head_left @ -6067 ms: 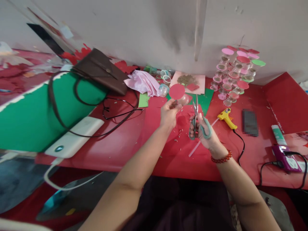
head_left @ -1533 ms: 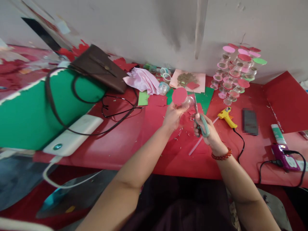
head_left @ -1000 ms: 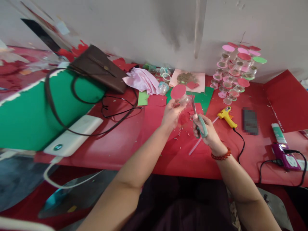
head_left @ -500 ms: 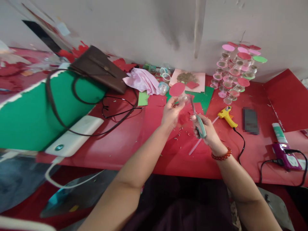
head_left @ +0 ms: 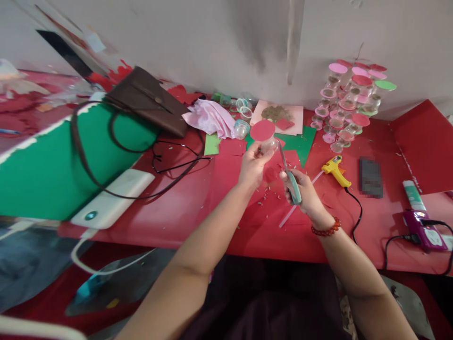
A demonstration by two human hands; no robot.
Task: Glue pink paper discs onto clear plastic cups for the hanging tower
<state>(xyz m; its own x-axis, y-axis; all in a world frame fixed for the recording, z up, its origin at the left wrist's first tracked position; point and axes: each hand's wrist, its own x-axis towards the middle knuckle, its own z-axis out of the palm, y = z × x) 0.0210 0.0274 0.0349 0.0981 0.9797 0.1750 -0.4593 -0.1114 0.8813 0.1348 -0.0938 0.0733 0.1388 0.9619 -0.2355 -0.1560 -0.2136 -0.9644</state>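
Note:
My left hand point(head_left: 255, 163) grips a small clear plastic cup-like piece point(head_left: 269, 144), with a round red paper disc point(head_left: 262, 130) on its upper end. In my right hand point(head_left: 300, 189) are scissors point(head_left: 293, 186) with green handles, their blades pointing up beside the clear piece. I cannot tell whether the blades touch it. Below both hands lies red paper point(head_left: 247, 222) strewn with tiny scraps. A translucent glue stick point(head_left: 287, 216) rests on it, partly hidden by my right hand.
A yellow glue gun point(head_left: 336, 171) and a dark phone point(head_left: 370, 177) lie to the right. Behind them stands a cluster of clear pieces with coloured discs point(head_left: 348, 106). At left are a brown bag point(head_left: 148, 101), glasses point(head_left: 177, 163) and a white power bank point(head_left: 113, 200). A purple power adapter point(head_left: 426, 231) sits far right.
The red disc has tipped slightly, showing more of its face. The scissors have turned a little in my right hand and their handles look narrower. Both hands keep their hold.

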